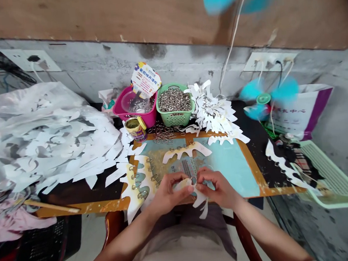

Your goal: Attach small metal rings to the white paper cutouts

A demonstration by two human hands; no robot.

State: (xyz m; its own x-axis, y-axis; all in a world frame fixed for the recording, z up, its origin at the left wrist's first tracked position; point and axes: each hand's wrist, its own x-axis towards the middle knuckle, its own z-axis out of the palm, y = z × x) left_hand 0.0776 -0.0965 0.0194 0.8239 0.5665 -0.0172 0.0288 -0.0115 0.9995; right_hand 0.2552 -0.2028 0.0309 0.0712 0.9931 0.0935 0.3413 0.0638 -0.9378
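Note:
My left hand [174,191] pinches a white jagged cut-out piece [199,199] just in front of the table's near edge. The fingers of my right hand [216,188] are closed on the same piece, close to a small metal ring [193,180] between both hands. Beyond my hands lies another white scalloped strip [181,152] with several metal rings along its upper edge. Left of my left hand, yellow-stained strips [133,195] with metal rings hang partly over the edge.
A green basket [177,118] full of metal rings stands beside a pink basket [149,118] and an opened can [135,129]. White cut-outs fill a plastic bag [52,143] at left; finished-looking strips pile up [213,114] at right. Fans [263,98] spin near the wall.

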